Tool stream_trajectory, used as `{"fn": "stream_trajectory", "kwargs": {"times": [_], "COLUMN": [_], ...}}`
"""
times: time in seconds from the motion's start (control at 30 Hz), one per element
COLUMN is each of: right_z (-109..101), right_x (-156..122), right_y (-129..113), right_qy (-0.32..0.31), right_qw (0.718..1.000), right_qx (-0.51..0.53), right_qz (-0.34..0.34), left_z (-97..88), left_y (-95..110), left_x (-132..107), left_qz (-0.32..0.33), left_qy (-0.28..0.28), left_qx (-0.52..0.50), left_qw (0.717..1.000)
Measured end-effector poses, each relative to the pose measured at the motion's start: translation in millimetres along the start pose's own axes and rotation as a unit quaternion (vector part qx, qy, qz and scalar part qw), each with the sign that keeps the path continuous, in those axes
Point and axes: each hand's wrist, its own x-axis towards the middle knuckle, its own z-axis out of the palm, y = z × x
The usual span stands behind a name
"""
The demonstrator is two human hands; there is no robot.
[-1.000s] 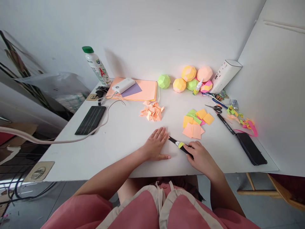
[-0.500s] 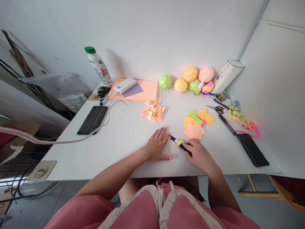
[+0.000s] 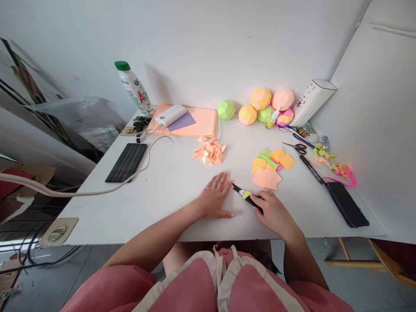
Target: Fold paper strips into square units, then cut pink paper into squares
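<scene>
My left hand (image 3: 214,197) lies flat on the white table, fingers stretched out and thumb spread. Under its fingertips is a small peach paper piece (image 3: 229,184), mostly covered. My right hand (image 3: 276,212) is closed around a black and yellow utility knife (image 3: 247,196), whose blade end points left and meets the paper's edge beside my left fingers. Beyond my left hand sits a heap of folded peach paper pieces (image 3: 210,151). Past my right hand lie peach paper squares (image 3: 265,178) with orange paper squares (image 3: 287,161) and green ones.
Paper balls (image 3: 247,115) and a glue bottle (image 3: 273,118) stand along the wall. To the right are scissors (image 3: 299,148), a marker (image 3: 311,169) and a black case (image 3: 347,204). To the left are a phone (image 3: 126,163), a cable, a power bank (image 3: 170,115) and a bottle (image 3: 134,89).
The view has shifted very slightly. Both hands and the knife keep practically the same place on the table.
</scene>
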Motion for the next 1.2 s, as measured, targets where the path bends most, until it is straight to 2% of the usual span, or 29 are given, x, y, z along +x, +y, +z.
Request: {"fn": "stream_trajectory", "kwargs": {"times": [0.4,0.77,1.2], "right_z": [-3,-4,-4], "right_x": [7,17,36], "right_y": [-2,-4,-4], "right_qy": [-0.015,-0.039,-0.052], "right_qw": [1.000,0.999,0.997], "right_qx": [-0.005,-0.016,-0.048], "right_qz": [0.009,0.024,0.017], "left_z": [-1.8,-5.1,-1.1], "left_y": [1,3,1], "left_x": [0,0,0], "left_qz": [-0.002,-0.008,-0.005], "left_qy": [0.001,-0.020,-0.009], "left_qx": [0.007,0.006,0.003], "left_qw": [1.000,1.000,1.000]}}
